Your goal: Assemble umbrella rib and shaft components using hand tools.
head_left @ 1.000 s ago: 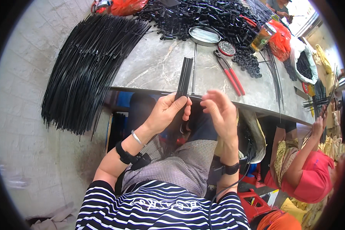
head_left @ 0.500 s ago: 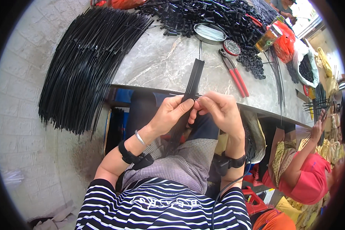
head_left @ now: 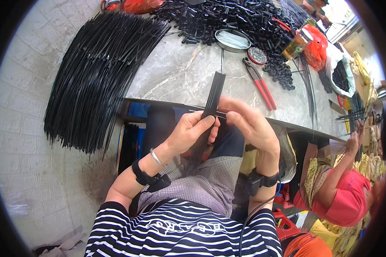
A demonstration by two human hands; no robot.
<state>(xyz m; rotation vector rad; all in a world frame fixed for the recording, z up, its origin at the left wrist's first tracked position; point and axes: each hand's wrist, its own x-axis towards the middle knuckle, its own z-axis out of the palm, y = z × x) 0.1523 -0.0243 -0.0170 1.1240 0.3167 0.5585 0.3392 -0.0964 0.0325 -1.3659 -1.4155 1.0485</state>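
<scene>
Clasped bundle [head_left: 214,94] in left hand [head_left: 192,129], over near edge of counter [head_left: 158,85]; had strand [head_left: 221,113] across it, apparently unfastened; saw strips [head_left: 94,81] unbundled at left end; couldn't tell grip of right hand [head_left: 255,128].

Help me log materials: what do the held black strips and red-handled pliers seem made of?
Black strips: perhaps plastic or coated metal; dark satin look fits either. Pliers: probably steel, given the dark head; smooth red grips suggest plastic.

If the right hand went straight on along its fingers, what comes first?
The right hand would probably meet the bundle of black strips held in the left hand, though depth is unclear.
</scene>
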